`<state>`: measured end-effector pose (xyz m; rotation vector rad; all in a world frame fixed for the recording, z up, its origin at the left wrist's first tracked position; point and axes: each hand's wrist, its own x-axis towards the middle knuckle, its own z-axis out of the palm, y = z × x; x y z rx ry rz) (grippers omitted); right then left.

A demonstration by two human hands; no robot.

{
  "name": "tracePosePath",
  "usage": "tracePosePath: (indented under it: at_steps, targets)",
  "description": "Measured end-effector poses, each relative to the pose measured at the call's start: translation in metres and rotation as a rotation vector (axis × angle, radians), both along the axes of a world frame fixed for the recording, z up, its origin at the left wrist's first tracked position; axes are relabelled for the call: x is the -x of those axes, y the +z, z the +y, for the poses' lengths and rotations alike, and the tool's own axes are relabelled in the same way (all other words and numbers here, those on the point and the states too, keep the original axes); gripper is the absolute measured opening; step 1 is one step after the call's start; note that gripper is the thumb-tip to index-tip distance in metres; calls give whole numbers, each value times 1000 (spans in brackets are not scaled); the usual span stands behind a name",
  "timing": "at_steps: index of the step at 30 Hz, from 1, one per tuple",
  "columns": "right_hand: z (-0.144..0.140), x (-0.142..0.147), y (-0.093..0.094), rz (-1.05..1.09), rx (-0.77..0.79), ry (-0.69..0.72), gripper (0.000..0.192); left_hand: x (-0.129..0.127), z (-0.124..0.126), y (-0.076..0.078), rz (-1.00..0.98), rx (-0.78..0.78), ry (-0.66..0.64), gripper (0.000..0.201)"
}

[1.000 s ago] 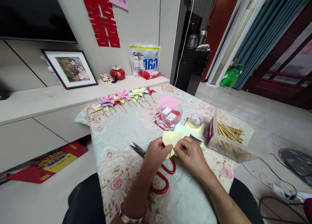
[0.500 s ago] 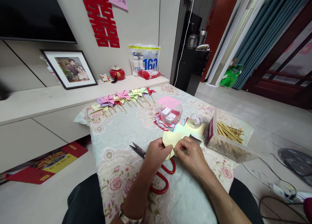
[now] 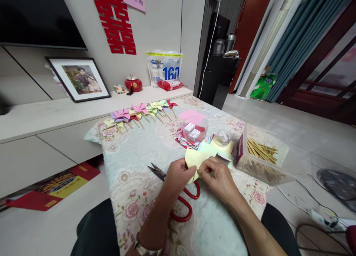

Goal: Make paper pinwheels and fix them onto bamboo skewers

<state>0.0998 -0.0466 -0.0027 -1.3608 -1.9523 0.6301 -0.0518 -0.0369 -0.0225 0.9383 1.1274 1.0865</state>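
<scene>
Both hands, the left hand (image 3: 178, 175) and right hand (image 3: 218, 177), pinch a pale yellow paper square (image 3: 195, 158) with closed fingers above red-handled scissors (image 3: 182, 201) on the floral-clothed counter (image 3: 133, 156).

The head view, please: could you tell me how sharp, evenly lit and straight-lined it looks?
Head view: soft, even indoor light, faint shadows; the left hand, right hand and yellow paper they pinch are sharp; wide-angle distortion bends the curtains and cabinet top near the edges; no strong glare on the clear stick box.
</scene>
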Motion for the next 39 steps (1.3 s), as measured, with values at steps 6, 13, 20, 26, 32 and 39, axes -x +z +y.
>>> tracePosePath:
  at_steps: [6, 13, 20, 26, 32, 39]
  targets:
    - [-5, -19, 17, 157, -22, -39, 12, 8, -4, 7, -83, 59, -105, 28]
    - [-1, -38, 21, 477, 139, -32, 59, 14, -6, 3, -138, 84, -288, 29]
    - [-5, -34, 16, 378, 435, 186, 80, 15, -8, 1, -4, 94, -424, 29]
    - [-6, -30, 11, 183, 364, 178, 83, 13, -9, 5, 83, 72, -464, 22]
    - [-6, -24, 12, 55, 284, 173, 85, 12, -9, 1, 111, 59, -477, 19]
    - [-8, -20, 17, -98, 228, 158, 83, 10, -8, 0, 149, 53, -486, 20]
